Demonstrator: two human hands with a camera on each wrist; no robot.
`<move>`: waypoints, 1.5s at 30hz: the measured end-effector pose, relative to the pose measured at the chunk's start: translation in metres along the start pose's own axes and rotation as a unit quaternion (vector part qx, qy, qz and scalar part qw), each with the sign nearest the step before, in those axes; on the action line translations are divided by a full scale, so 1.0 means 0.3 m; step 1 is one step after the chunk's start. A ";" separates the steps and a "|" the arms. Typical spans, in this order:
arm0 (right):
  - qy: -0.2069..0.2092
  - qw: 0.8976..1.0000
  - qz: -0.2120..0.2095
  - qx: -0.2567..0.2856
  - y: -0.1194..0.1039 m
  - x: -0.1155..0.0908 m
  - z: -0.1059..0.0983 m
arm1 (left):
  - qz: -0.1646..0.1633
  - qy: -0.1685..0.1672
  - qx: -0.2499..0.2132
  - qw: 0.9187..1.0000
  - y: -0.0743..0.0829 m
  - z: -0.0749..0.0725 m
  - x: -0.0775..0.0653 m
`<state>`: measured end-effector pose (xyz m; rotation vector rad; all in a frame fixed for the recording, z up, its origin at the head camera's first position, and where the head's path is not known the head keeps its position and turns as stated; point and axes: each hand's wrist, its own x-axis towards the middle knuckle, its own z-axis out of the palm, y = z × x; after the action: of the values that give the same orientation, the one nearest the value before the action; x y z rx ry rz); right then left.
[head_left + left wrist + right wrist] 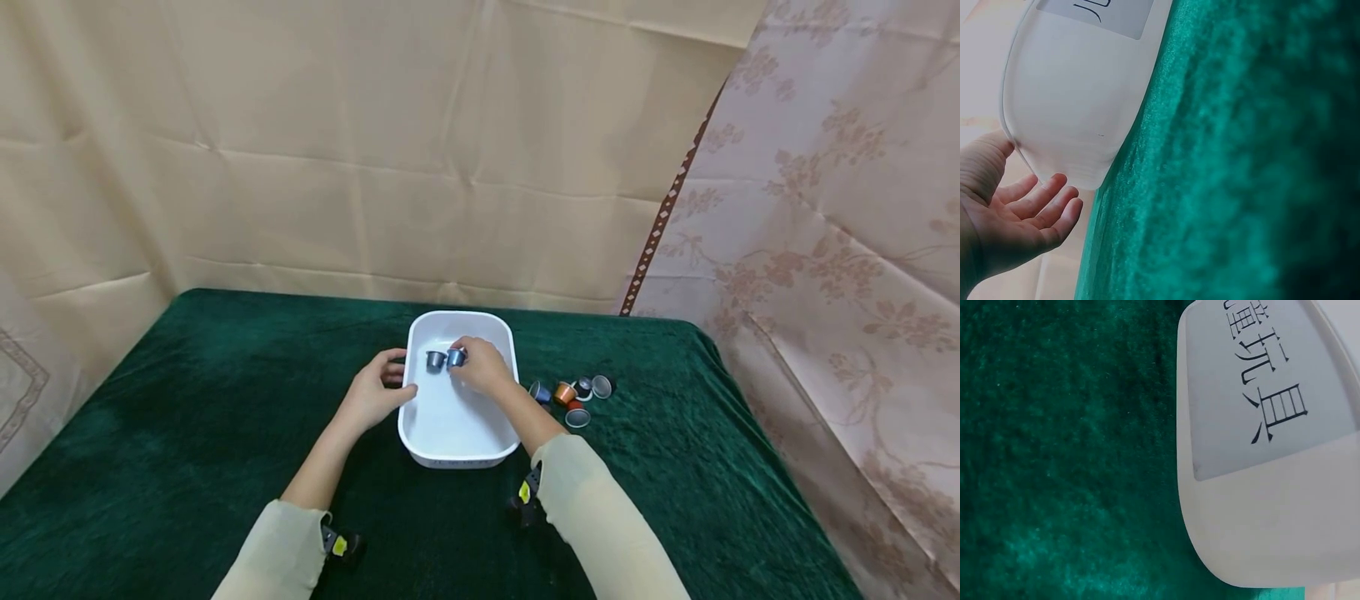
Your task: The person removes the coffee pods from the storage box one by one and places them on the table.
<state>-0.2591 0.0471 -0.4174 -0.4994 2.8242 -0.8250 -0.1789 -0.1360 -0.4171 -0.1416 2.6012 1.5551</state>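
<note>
A white plastic tub (459, 429) sits on the green cloth in the head view. Inside it, my right hand (482, 364) pinches a blue coffee capsule (455, 358) between thumb and fingers. Right beside that one is a dark grey coffee capsule (435, 361). My left hand (375, 390) is at the tub's left side, thumb at the rim and the other fingers loosely bent along the outer wall. The left wrist view shows this hand (1013, 219) from below, fingertips close to the tub's wall (1072, 106). In the right wrist view the right hand is hidden behind the tub (1260, 531).
To the right of the tub lie several more coffee capsules, among them an orange one (565, 392), a blue one (539, 392) and a silver-lidded one (577, 418). A printed label (1254, 387) covers part of the tub's end. Beige curtain (375, 167) hangs behind the table.
</note>
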 end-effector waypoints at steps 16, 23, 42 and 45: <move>0.003 0.999 -0.011 0.031 -0.019 -0.012 -0.017 | 0.006 -0.003 -0.001 1.000 0.000 -0.001 -0.002; -0.002 0.999 -0.019 0.025 -0.025 -0.020 -0.031 | 0.009 -0.004 -0.002 1.000 -0.001 -0.003 0.001; -0.007 0.999 -0.041 0.027 -0.047 -0.059 -0.082 | 0.005 -0.007 0.001 1.000 -0.001 -0.006 -0.001; -0.005 0.998 -0.047 0.029 -0.048 -0.070 -0.090 | 0.007 -0.007 0.004 1.000 0.002 -0.005 -0.002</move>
<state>-0.2420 0.0565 -0.3859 -0.6300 2.7771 -0.9158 -0.1783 -0.1369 -0.4158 -0.1124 2.6028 1.5458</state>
